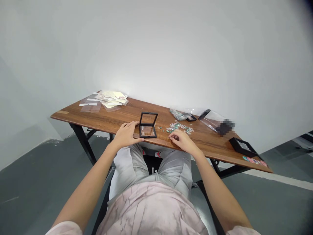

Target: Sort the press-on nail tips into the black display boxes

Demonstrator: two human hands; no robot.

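A black-framed display case (148,125) stands open near the front edge of a brown wooden table (73,114), its lid tilted up. The left hand (126,135) lies open on the wood, fingertips just at the case's side, gripping nothing. The right hand (179,140) rests curled at the table edge, just below a scatter of small green and white stones (179,127); whether it pinches anything is hard to make out. Further right sit a second black case (243,147), coloured pieces (254,160) too small to name, and a clear plastic bag (210,119) with one object pixelated beyond reading (226,126). Plastic sleeves and paper cards (107,101) heap at the far end — a white wall (156,49) behind, a grey floor (29,173) below.
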